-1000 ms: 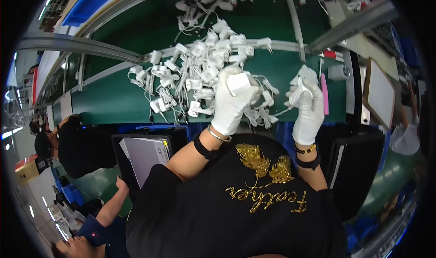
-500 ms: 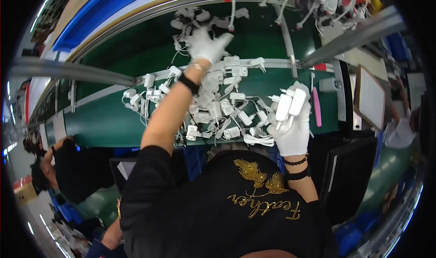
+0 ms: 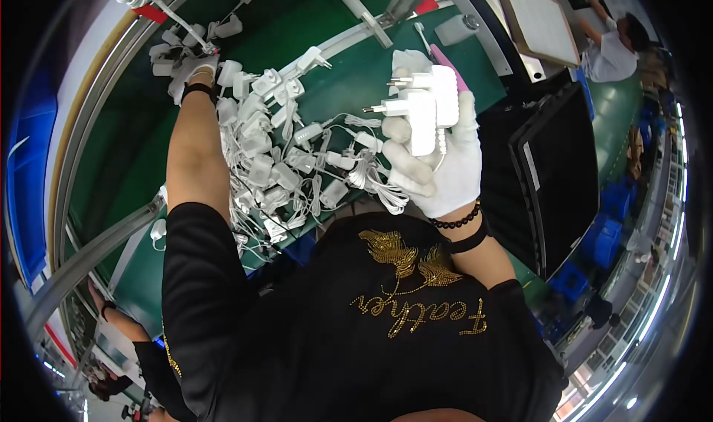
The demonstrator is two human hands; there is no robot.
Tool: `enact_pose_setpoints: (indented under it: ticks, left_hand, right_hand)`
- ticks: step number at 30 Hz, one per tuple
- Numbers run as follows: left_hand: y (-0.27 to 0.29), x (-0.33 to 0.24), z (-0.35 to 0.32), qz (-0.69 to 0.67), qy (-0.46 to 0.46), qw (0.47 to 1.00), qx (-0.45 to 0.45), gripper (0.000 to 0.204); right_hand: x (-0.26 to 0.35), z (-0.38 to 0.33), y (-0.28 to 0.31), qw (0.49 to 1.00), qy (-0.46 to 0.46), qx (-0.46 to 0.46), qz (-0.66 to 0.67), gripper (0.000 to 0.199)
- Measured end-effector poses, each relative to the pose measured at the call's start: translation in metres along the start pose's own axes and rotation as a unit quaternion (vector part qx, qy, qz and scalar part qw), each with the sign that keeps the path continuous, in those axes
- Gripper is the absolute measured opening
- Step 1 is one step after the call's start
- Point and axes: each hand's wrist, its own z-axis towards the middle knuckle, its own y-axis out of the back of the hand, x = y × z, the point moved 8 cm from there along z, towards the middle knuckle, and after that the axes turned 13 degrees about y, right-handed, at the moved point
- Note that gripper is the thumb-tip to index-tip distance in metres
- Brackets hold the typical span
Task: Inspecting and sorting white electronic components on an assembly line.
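A: Right hand [image 3: 454, 173]?
B: Fingers closed around two white adapters [image 3: 422, 125], prongs pointing left, held up right of the main adapter pile [image 3: 256, 141].
A: Left hand [image 3: 187, 74]?
B: At the far adapter cluster [image 3: 229, 27], upper left. Fingers mostly hidden, can't tell.
A: Pile?
B: On green surface [image 3: 349, 88], between left forearm and right hand.

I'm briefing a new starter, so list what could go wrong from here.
1. The white-gloved right hand holds two white plastic plug adapters together; one might slip out.
2. Thin white cables lie tangled along the heap of white plastic adapters; lifting one could drag others along.
3. The white-gloved left hand appears close to a hanging white cable with a red tip, which it might snag.
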Motion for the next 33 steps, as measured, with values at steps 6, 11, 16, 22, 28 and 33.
enact_pose_setpoints:
  ticks: [6, 11, 16, 22, 28, 33]
  left_hand:
    - [0.025, 0.036, -0.012, 0.113, 0.048, 0.989, -0.083, 0.077]
    - [0.034, 0.051, 0.018, 0.079, 0.05, 0.995, -0.035, 0.072]
    - [0.082, 0.031, 0.016, -0.188, -0.066, 0.98, 0.006, 0.064]
    - [0.135, -0.047, -0.15, 0.213, -0.317, 0.923, -0.041, 0.054]
    - [0.171, -0.03, -0.283, -0.529, -0.124, 0.804, 0.244, 0.034]
    - [0.136, -0.004, -0.355, -0.411, -0.232, 0.877, 0.088, 0.037]
  right_hand:
    - [0.021, -0.022, 0.012, 0.999, 0.016, -0.036, 0.028, 0.066]
    - [0.041, -0.028, 0.012, 0.998, -0.011, -0.029, 0.047, 0.069]
    - [0.057, -0.039, 0.008, 1.0, 0.002, -0.007, -0.031, 0.072]
    - [0.059, -0.044, 0.013, 0.994, 0.017, -0.055, -0.088, 0.072]
    - [0.056, -0.058, 0.003, 0.999, -0.043, 0.019, -0.018, 0.07]
    - [0.057, -0.068, -0.003, 0.993, -0.084, 0.083, 0.027, 0.068]
